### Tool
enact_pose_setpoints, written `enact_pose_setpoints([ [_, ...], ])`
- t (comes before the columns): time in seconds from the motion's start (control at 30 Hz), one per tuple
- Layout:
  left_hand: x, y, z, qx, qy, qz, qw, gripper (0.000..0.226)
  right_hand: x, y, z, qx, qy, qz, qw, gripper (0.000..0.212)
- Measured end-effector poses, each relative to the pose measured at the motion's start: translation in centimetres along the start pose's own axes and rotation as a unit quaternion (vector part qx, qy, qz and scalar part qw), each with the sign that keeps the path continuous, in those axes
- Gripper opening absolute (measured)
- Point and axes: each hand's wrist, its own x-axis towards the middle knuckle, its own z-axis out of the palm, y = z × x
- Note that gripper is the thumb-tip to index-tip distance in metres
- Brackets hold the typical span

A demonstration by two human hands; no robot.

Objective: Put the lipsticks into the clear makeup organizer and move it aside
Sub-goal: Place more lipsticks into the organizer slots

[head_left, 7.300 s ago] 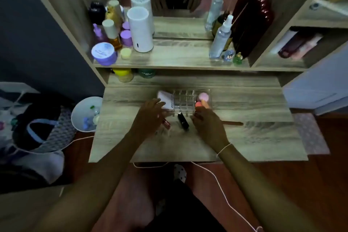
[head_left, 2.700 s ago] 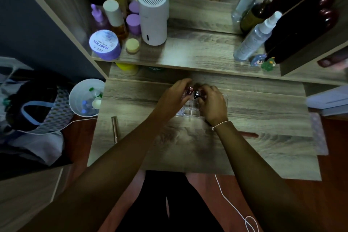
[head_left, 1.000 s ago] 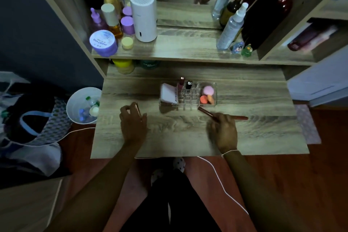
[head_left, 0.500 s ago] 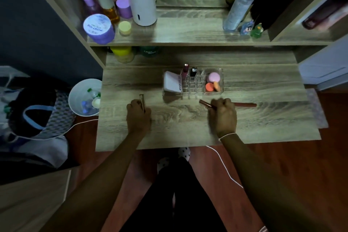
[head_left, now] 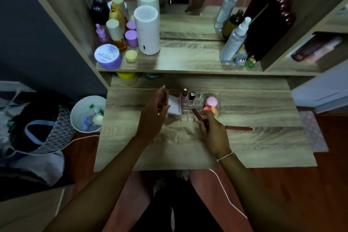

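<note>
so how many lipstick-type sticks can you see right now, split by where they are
Standing in the clear organizer: 2, a pink-capped one and a black-capped one
Held in the left hand: 1
Held in the right hand: 1
Lying on the desk: 1
Total: 5

Bare desk (head_left: 263, 147) right of the organizer (head_left: 199, 103), save one pencil (head_left: 239, 128); white compact (head_left: 174, 106) crowding its left.

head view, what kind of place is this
Most likely a dressing table in a bedroom: a wooden shelf crowded with skincare bottles and a purple cream jar, a mirror behind it, and a clear makeup organizer on the wooden tabletop.
</note>
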Motion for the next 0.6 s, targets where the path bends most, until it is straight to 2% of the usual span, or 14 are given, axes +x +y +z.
enact_pose_setpoints([
  [0.1, 1.6, 0.8, 1.1, 0.009, -0.011, 0.046, 0.999, 0.078, 1.3, -0.7, -1.4, 0.055, 0.006, -0.014, 0.998, 0.038],
  [0.17, 2.3, 1.0, 1.8, 0.019, -0.018, 0.06, 0.998, 0.075, 2.2, -0.8, -2.1, 0.075, 0.01, -0.015, 0.997, 0.037],
  [0.27, 3.0, 1.1, 2.8, 0.012, -0.032, 0.035, 0.999, 0.068, 3.5, -0.7, -3.2, 0.155, 0.013, 0.019, 0.988, 0.029],
  [0.33, 3.4, 1.1, 3.3, 0.01, -0.032, 0.025, 0.999, 0.065, 4.3, -0.6, -4.1, 0.264, -0.012, 0.062, 0.962, 0.028],
  [0.43, 3.9, 1.1, 3.8, -0.001, -0.021, 0.029, 0.999, 0.061, 5.7, -0.4, -5.5, 0.425, -0.045, 0.123, 0.895, 0.031],
  [0.6, 4.7, 0.8, 4.3, 0.001, 0.006, 0.017, 1.0, 0.059, 8.0, 0.8, -6.2, 0.394, -0.03, 0.107, 0.913, 0.03],
])
